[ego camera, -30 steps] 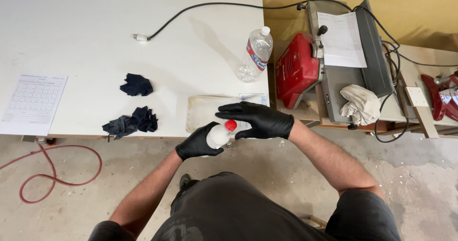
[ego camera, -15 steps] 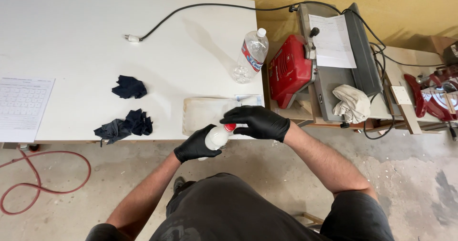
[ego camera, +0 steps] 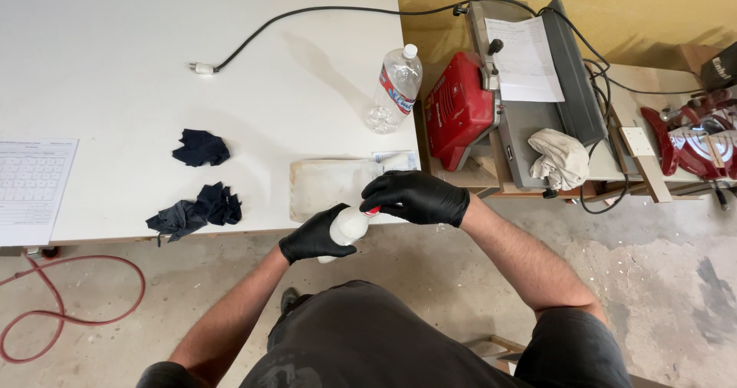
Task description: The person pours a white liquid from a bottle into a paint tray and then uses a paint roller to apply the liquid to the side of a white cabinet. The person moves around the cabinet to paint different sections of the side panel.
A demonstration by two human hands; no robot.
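A workshop: a red benchtop power tool (ego camera: pixel 458 109) sits on a rough wooden stand beside the white tabletop (ego camera: pixel 115 66), a red mitre saw (ego camera: pixel 695 138) stands at the far right, black power cables (ego camera: pixel 307 16) trail about, and the bare concrete floor (ego camera: pixel 675 280) is stained and dusty

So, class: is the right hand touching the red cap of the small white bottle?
Touching. The head view shows the right hand closed over the red cap of the small white bottle, which the left hand grips.

A white table (ego camera: pixel 115 42) stands on stained concrete floor (ego camera: pixel 675 311) against what looks like a yellow wall (ego camera: pixel 629 4).
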